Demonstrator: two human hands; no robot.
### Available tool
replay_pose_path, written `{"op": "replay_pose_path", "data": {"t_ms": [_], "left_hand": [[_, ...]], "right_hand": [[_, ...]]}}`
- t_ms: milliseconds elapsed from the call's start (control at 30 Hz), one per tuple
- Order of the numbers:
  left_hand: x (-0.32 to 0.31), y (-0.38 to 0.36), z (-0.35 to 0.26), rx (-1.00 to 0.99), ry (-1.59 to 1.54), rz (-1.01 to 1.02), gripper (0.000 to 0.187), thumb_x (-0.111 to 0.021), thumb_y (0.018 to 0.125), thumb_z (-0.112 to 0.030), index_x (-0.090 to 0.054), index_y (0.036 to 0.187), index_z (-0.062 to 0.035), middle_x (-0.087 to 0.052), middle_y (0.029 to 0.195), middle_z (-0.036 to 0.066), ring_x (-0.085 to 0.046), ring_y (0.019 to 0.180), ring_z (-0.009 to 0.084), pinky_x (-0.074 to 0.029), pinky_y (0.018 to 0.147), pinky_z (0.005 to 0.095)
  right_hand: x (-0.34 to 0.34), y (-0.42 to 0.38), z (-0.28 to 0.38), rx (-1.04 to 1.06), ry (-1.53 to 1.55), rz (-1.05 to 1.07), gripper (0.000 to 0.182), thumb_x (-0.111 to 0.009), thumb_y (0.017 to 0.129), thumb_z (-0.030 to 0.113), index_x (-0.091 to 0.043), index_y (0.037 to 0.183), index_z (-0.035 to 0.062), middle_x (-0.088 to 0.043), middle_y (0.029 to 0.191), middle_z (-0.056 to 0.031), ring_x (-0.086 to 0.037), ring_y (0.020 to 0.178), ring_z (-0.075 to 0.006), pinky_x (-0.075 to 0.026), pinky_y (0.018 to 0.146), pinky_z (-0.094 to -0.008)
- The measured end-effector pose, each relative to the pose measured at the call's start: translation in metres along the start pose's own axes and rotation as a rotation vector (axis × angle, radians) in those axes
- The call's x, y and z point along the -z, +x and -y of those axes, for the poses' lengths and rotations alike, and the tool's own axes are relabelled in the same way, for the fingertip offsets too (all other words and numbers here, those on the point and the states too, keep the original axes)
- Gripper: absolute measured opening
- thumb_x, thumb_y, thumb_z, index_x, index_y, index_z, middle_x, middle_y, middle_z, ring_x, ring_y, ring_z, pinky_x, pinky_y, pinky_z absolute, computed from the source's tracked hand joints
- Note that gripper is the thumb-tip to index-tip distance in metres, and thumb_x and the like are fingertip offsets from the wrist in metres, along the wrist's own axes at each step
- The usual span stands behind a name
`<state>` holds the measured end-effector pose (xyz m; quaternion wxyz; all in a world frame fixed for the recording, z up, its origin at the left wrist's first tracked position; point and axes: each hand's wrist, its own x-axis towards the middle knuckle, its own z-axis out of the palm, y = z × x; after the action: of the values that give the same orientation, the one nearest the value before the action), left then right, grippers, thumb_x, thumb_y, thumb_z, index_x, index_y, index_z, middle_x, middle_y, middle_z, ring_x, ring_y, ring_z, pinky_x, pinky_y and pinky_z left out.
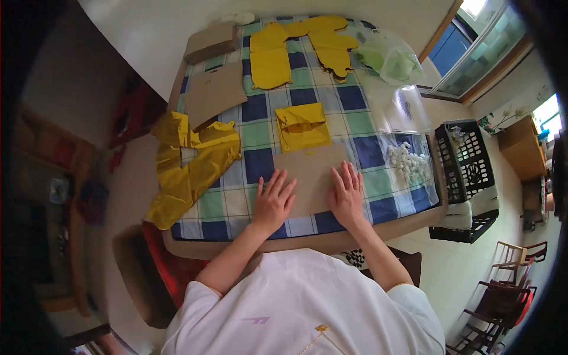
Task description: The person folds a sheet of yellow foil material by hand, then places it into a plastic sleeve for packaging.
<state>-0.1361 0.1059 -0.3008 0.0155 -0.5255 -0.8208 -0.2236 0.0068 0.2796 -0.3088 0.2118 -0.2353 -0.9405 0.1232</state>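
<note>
A flat piece of brown cardboard [310, 186] lies near the front of the table, under both hands. My left hand [274, 200] rests on its left edge with the fingers stretched and slightly spread. On the right edge, my right hand [347, 195] lies flat, fingers extended too. Just beyond the cardboard's far edge is a folded gold foil piece [302, 139], creased across its middle. A crumpled gold foil sheet shaped like a flat balloon [192, 168] hangs over the table's left side.
Flat yellow foil balloons [270, 56] lie at the far end. Cardboard sheets [214, 93] and a cardboard stack [212, 41] sit at the left. Along the right are a plastic bag [390, 59], clear plastic sleeves [402, 109] and small white pieces [408, 163]. Black crates [467, 171] stand beside the table.
</note>
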Motion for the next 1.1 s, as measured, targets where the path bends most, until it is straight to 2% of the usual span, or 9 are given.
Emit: {"op": "replay_pose_path", "data": {"t_ms": [267,400,500,633,733,833,867,967,1100], "left_hand": [[-0.009,0.005,0.008,0.145,-0.146,-0.272,0.049,-0.061,0.088,-0.016,-0.046,0.134,-0.0076,-0.049,0.134,0.018,-0.047,0.122,0.0286,-0.036,0.103,0.0438],[-0.024,0.027,0.040,0.536,-0.943,-0.270,0.050,-0.062,0.090,-0.019,-0.041,0.132,-0.0048,-0.064,0.107,0.008,-0.059,0.092,0.0139,-0.046,0.080,0.0290],[-0.004,0.038,0.044,0.823,-1.182,-0.172,0.046,-0.060,0.090,-0.016,-0.041,0.130,-0.0046,-0.064,0.096,0.005,-0.058,0.086,0.0128,-0.045,0.076,0.0273],[-0.013,0.039,0.038,0.528,-1.079,-0.309,0.050,-0.063,0.085,-0.004,-0.039,0.129,-0.0043,-0.063,0.087,0.002,-0.058,0.082,0.0109,-0.046,0.077,0.0284],[-0.014,0.044,0.043,0.545,-0.742,-0.294,0.048,-0.064,0.081,0.002,-0.043,0.125,-0.0042,-0.062,0.096,0.007,-0.058,0.090,0.0175,-0.045,0.085,0.0340],[0.003,0.039,0.016,0.047,-0.044,-0.428,0.046,-0.062,0.079,0.003,-0.049,0.123,-0.0051,-0.058,0.114,0.013,-0.054,0.108,0.0274,-0.042,0.095,0.0375],[0.002,0.031,0.009,0.029,-0.083,-0.272,0.043,-0.063,0.080,-0.003,-0.055,0.122,-0.0082,-0.050,0.131,0.014,-0.044,0.124,0.0331,-0.037,0.102,0.0442],[-0.007,0.021,0.000,-0.034,0.017,-0.078,0.043,-0.063,0.083,-0.012,-0.055,0.126,-0.0113,-0.048,0.135,0.012,-0.041,0.129,0.0323,-0.033,0.105,0.0497],[-0.015,0.017,0.002,-0.011,-0.029,-0.114,0.042,-0.062,0.085,-0.017,-0.055,0.126,-0.0122,-0.048,0.136,0.012,-0.041,0.130,0.0323,-0.031,0.105,0.0541]], "right_hand": [[0.004,0.003,0.000,0.030,0.035,0.038,0.051,-0.055,0.083,0.013,-0.048,0.133,0.0111,-0.040,0.142,-0.0154,-0.035,0.134,-0.0334,-0.025,0.110,-0.0524],[0.000,0.003,0.000,0.039,0.015,0.010,0.051,-0.055,0.082,0.016,-0.049,0.132,0.0097,-0.042,0.141,-0.0163,-0.036,0.133,-0.0340,-0.026,0.109,-0.0525],[-0.002,0.004,-0.001,0.039,0.004,0.008,0.050,-0.055,0.083,0.015,-0.048,0.133,0.0098,-0.042,0.141,-0.0158,-0.036,0.133,-0.0336,-0.026,0.110,-0.0524],[0.001,0.004,0.000,0.033,0.002,0.032,0.050,-0.054,0.085,0.013,-0.047,0.134,0.0114,-0.040,0.143,-0.0149,-0.035,0.134,-0.0328,-0.025,0.110,-0.0517],[0.000,0.002,0.001,0.028,-0.015,0.038,0.050,-0.054,0.084,0.015,-0.048,0.134,0.0097,-0.040,0.143,-0.0153,-0.034,0.135,-0.0325,-0.024,0.110,-0.0521],[-0.006,0.002,-0.001,0.029,-0.032,0.026,0.050,-0.054,0.084,0.017,-0.048,0.134,0.0091,-0.040,0.143,-0.0157,-0.034,0.135,-0.0323,-0.024,0.110,-0.0524],[-0.007,0.001,-0.002,0.028,-0.034,0.023,0.050,-0.054,0.084,0.017,-0.048,0.134,0.0092,-0.040,0.143,-0.0158,-0.034,0.135,-0.0322,-0.024,0.110,-0.0524],[-0.004,0.001,-0.001,0.034,-0.029,0.020,0.050,-0.054,0.085,0.017,-0.048,0.134,0.0095,-0.041,0.142,-0.0160,-0.036,0.134,-0.0322,-0.025,0.110,-0.0524],[-0.001,0.002,-0.005,0.042,-0.022,0.033,0.050,-0.055,0.085,0.019,-0.049,0.134,0.0121,-0.043,0.142,-0.0141,-0.037,0.133,-0.0305,-0.026,0.109,-0.0527]]}}
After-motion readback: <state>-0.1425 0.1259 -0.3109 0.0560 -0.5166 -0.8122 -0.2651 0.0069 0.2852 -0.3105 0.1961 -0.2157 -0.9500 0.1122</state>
